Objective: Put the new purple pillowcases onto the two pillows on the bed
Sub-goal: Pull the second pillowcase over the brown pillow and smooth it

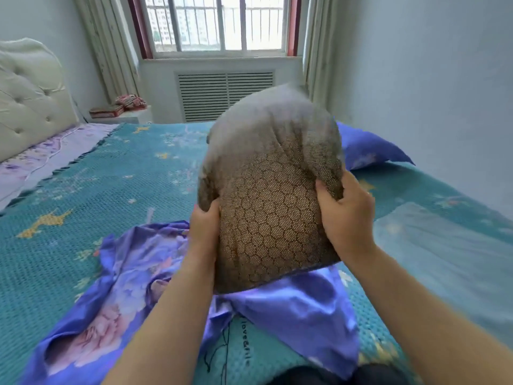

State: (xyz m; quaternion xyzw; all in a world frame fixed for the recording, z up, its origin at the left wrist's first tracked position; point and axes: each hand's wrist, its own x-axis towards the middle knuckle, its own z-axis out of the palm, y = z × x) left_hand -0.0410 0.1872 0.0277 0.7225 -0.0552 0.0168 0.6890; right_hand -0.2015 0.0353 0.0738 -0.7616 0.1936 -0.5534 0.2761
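Note:
A bare pillow [272, 195], brown mesh with a honeycomb pattern and a blurred grey top, is held upright above the bed. My left hand [204, 229] grips its left edge and my right hand [347, 215] grips its right edge. Under the pillow a purple flowered pillowcase [119, 276] lies crumpled on the teal bedspread [91, 190]; the pillow's lower end sits against its fabric. A second pillow in a purple case [366, 148] lies at the far right of the bed, near the wall.
A cream tufted headboard [30, 101] stands at the left, with a lilac sheet [47, 154] beside it. A window and a radiator cover [224, 93] are at the back. Folded red cloth [130, 102] lies on a low stand.

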